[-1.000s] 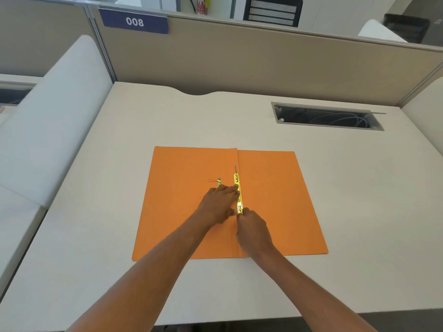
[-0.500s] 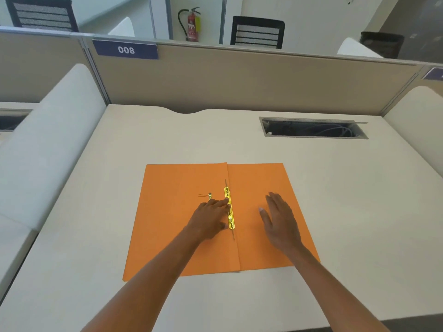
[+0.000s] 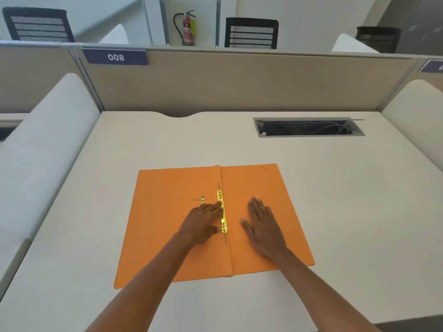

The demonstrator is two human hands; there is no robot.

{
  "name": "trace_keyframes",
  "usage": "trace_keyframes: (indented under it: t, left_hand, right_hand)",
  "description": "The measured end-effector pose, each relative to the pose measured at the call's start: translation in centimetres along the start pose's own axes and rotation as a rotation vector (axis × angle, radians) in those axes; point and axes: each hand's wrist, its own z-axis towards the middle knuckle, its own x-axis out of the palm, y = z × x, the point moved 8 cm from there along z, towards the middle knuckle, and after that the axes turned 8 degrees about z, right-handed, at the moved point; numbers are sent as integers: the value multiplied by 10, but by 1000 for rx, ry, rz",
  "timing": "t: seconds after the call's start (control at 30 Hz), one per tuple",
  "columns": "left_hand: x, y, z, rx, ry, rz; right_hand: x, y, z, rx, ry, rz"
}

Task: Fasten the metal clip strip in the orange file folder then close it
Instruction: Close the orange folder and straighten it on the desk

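The orange file folder [image 3: 167, 236] lies open and flat on the desk. A gold metal clip strip [image 3: 222, 215] runs along its centre fold, with thin prongs sticking out at both ends. A small gold clip piece [image 3: 202, 200] lies on the left flap. My left hand [image 3: 202, 222] rests on the left flap with its fingertips pressing on the strip. My right hand [image 3: 262, 224] lies flat, fingers spread, on the right flap, apart from the strip and holding nothing.
The cream desk [image 3: 347, 212] has an open cable slot [image 3: 309, 127] at the back right. Beige partition panels [image 3: 239, 80] close the far side, and padded white dividers [image 3: 36, 152] flank the desk left and right.
My right hand let go of the strip's near end and moved right to lie flat on the right flap. My left hand stayed on the strip. The camera tilted up.
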Motion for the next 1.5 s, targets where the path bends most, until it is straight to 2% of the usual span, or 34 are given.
trace_keyframes:
  t: [0.43, 0.5, 0.57, 0.63, 0.67, 0.73, 0.8, 0.87, 1.07, 1.2, 1.37, 1.43, 1.5]
  left_hand:
    - [1, 5, -5, -35, 4, -81]
    - [-7, 18, -20, -154, -79, -225]
    - [-19, 44, -53, -358, -253, -340]
    - [-26, 78, -106, -595, -412, -305]
    - [-23, 95, -136, -726, -430, -250]
    - [-9, 120, -190, -968, -317, -160]
    - [7, 124, -223, -1098, -140, -139]
    - [15, 113, -233, -1116, -56, -144]
    - [15, 91, -214, -1142, 7, -124]
    - [24, 115, -222, -1261, -70, -384]
    - [30, 133, -243, -1346, -377, -835]
    - [28, 135, -247, -1313, -416, -993]
    - [11, 136, -246, -1202, -463, -1092]
  right_hand:
    - [5, -1, -1, 10, -25, -43]
    - [4, -1, -2, 8, -31, -47]
    - [5, -2, -3, 7, -34, -48]
    - [5, -2, -3, 7, -37, -46]
    - [5, -2, -2, 7, -41, -44]
    - [4, -2, -2, 6, -51, -38]
    - [4, -2, -1, 7, -58, -39]
    - [5, -3, -2, 6, -59, -52]
    - [5, -1, -2, 5, -57, -69]
    - [4, -1, -3, 11, -56, -75]
    - [2, 0, -2, 1, -62, -66]
    - [2, 0, -4, 3, -62, -65]
    - [2, 0, -4, 4, -63, -66]
